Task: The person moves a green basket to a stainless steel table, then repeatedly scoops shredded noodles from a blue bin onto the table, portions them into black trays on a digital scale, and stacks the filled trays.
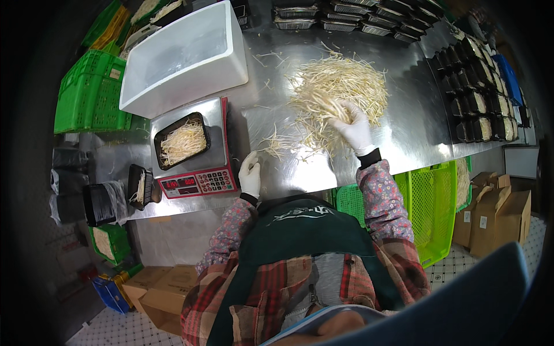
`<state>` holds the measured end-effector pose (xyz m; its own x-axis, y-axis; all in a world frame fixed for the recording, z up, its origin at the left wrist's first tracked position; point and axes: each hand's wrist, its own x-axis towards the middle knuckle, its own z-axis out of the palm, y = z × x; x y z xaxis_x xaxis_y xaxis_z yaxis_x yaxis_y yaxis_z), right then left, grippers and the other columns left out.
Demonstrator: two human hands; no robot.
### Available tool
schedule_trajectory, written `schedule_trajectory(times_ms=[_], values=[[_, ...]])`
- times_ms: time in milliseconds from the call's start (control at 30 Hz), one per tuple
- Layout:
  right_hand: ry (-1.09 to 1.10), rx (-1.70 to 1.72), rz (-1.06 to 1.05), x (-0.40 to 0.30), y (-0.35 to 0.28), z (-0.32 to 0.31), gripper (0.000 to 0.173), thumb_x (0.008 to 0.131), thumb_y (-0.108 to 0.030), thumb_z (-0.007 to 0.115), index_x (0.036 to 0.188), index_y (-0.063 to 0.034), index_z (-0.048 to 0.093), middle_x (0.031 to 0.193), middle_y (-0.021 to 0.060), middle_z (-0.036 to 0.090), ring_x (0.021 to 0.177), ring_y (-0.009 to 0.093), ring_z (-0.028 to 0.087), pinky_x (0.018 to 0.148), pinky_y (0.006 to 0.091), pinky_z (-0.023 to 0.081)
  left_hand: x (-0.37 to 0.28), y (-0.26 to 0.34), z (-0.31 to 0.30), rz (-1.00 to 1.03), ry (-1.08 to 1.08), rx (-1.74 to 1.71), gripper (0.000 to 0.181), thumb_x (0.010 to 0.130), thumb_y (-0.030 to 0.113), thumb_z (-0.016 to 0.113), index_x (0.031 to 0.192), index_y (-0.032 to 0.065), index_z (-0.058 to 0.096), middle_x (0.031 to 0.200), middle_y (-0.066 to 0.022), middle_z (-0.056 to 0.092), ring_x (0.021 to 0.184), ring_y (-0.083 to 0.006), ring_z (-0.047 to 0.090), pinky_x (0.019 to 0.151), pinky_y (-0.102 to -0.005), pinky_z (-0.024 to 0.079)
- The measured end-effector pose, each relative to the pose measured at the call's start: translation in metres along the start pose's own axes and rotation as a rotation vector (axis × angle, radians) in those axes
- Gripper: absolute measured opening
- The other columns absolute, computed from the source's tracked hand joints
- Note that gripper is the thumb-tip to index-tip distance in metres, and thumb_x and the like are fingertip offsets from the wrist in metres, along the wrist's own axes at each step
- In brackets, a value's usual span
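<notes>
My right hand (354,129), in a white glove, grips a bunch of bean sprouts (322,106) at the near side of a large sprout heap (346,80) on the steel table. My gloved left hand (249,176) is low by the table's front edge, right of the scale. Its fingers are bent beside a small loose cluster of sprouts (277,145); whether it pinches a strand cannot be made out. On the steel pan of the red digital scale (200,184) sits a black plastic tray (207,142) holding sprouts (184,142). The scale's display is lit.
A white foam box (186,86) stands behind the scale, with a green crate (93,93) to its left. Black trays (296,21) are stacked at the back; filled ones (480,101) stand at right. Another black tray (137,186) leans left of the scale. A lime-green basket (433,212) is below the table edge.
</notes>
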<state>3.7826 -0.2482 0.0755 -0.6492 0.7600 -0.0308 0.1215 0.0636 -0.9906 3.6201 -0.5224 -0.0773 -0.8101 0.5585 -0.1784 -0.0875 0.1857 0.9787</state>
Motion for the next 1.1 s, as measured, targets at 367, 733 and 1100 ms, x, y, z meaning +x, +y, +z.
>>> schedule_trajectory(times_ms=[367, 733, 1100], values=[[-0.195, -0.531, 0.146, -0.024, 0.047, 0.004, 0.055, 0.081, -0.029, 0.07, 0.129, -0.0093, 0.052, 0.121, 0.0164, 0.059, 0.112, 0.031, 0.056, 0.095, 0.0383, 0.044, -0.011, 0.028, 0.0, 0.267, -0.011, 0.452, 0.046, 0.084, 0.003, 0.055, 0.13, 0.0035, 0.05, 0.134, -0.0112, 0.048, 0.121, -0.0239, 0.048, 0.102, -0.0318, 0.038], [-0.203, -1.04, -0.096, -0.021, 0.106, 0.023, 0.049, 0.081, -0.029, 0.065, 0.129, -0.0237, 0.055, 0.137, 0.0102, 0.047, 0.124, 0.032, 0.042, 0.102, 0.0402, 0.037, -0.008, 0.038, 0.014, 0.568, -0.427, 1.136, 0.045, 0.08, 0.021, 0.059, 0.125, 0.0188, 0.055, 0.143, -0.006, 0.037, 0.137, -0.0352, 0.025, 0.107, -0.0581, 0.023], [0.141, -0.964, -0.144, -0.039, 0.117, 0.02, 0.043, 0.079, -0.024, 0.065, 0.121, -0.0135, 0.059, 0.126, 0.0094, 0.055, 0.115, 0.029, 0.047, 0.098, 0.0429, 0.036, -0.026, 0.029, -0.002, 0.46, -0.38, 0.975, 0.052, 0.079, 0.019, 0.06, 0.131, 0.0211, 0.051, 0.147, -0.0073, 0.032, 0.138, -0.0363, 0.021, 0.107, -0.0582, 0.024]])
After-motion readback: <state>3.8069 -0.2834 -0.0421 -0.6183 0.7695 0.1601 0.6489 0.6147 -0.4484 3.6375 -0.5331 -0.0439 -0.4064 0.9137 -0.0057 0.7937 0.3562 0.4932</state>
